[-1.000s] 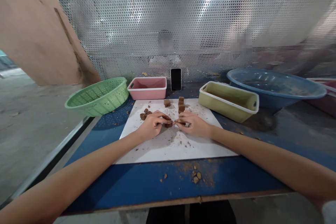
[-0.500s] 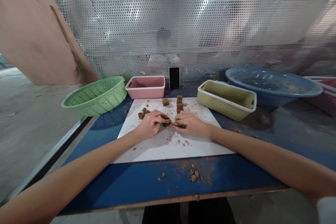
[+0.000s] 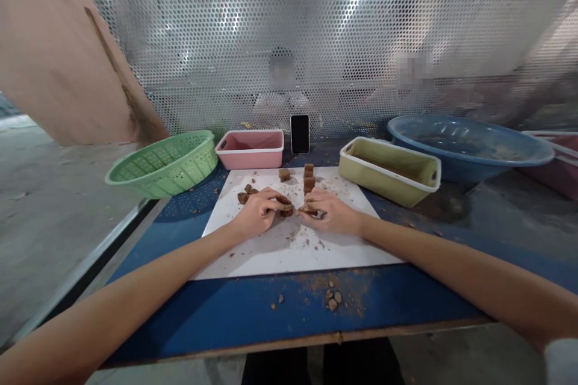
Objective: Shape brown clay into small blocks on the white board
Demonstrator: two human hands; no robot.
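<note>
My left hand (image 3: pixel 262 212) is closed round a brown clay piece (image 3: pixel 287 210) resting on the white board (image 3: pixel 253 258). Just to its right, my right hand (image 3: pixel 329 212) has its thumb and fingertips pinched together near the clay; what lies between them is too small to make out. Beyond the right hand stand brown clay blocks (image 3: pixel 309 179) in a short row. Another brown block (image 3: pixel 284 175) sits alone to their left. Several dark clay lumps (image 3: pixel 246 194) lie left of my left hand. Crumbs are scattered over the board.
A green basket (image 3: pixel 165 165), a pink bin (image 3: pixel 251 159), an upright phone (image 3: pixel 300 134), an olive bin (image 3: pixel 388 177) and a blue basin (image 3: pixel 469 156) stand behind and beside the board. Small stones (image 3: pixel 333 299) lie near the table's front edge. A perforated metal panel (image 3: pixel 203 42) closes the back.
My right fingertips have drawn slightly away from the clay piece and lifted into a tighter pinch. The left hand stays in place on the clay.
</note>
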